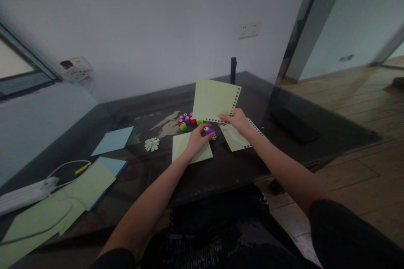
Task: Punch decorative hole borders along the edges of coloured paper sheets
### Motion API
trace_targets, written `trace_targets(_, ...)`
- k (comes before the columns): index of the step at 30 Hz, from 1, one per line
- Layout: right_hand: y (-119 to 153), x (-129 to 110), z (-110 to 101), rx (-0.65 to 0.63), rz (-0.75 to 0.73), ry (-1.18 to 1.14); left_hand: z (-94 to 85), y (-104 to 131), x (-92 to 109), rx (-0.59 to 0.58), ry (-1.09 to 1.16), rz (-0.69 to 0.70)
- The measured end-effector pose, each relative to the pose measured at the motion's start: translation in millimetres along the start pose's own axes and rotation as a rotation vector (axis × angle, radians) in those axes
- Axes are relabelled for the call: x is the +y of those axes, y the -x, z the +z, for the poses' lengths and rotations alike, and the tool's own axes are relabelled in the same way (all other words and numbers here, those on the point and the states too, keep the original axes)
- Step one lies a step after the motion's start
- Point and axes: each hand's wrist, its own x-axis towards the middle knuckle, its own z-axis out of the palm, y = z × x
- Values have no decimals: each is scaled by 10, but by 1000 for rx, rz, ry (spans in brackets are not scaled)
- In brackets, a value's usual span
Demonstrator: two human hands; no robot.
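My left hand [199, 138] is closed on a small purple piece with an eye [207, 130], just above a pale green sheet [180, 144] on the dark table. Raised in my right hand [237, 121] is another pale green sheet [216, 97], pinched at its lower right corner, with dark marks along two edges. Below that hand lies a third pale sheet [234, 140] with a marked edge. Behind my left hand sits a cluster of red, purple and green eyed pieces [186, 119], partly hidden by the raised sheet.
A pile of small pale pieces [152, 144] lies left of centre. Blue sheets [112, 140] and green sheets [91, 185] are at the left, beside a white power strip [23, 196] with cables. A black upright object [233, 70] stands at the back; a dark flat object [295, 125] lies right.
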Motion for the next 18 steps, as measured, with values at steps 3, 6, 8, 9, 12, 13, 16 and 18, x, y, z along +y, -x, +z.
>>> trace_targets(3,22,-39,21,10,13,-3,4,21,2,-17,-179,119)
trace_targets(6,36,-68,40,27,23,11,9,42,14,-42,-284,154)
trace_targets(8,36,-73,46,31,30,25,10,50,18,-65,-306,159)
trace_targets(9,36,-73,46,31,32,30,9,51,17,-75,-312,163)
trace_targets(12,35,-71,40,20,23,36,1,42,2,-54,-354,185)
trace_targets(13,36,-72,38,17,20,36,-4,34,-6,-37,-366,195)
trace_targets(16,41,-77,38,12,29,28,-26,4,-27,11,-355,221)
trace_targets(18,42,-76,40,16,34,11,-39,-10,-28,33,-318,217)
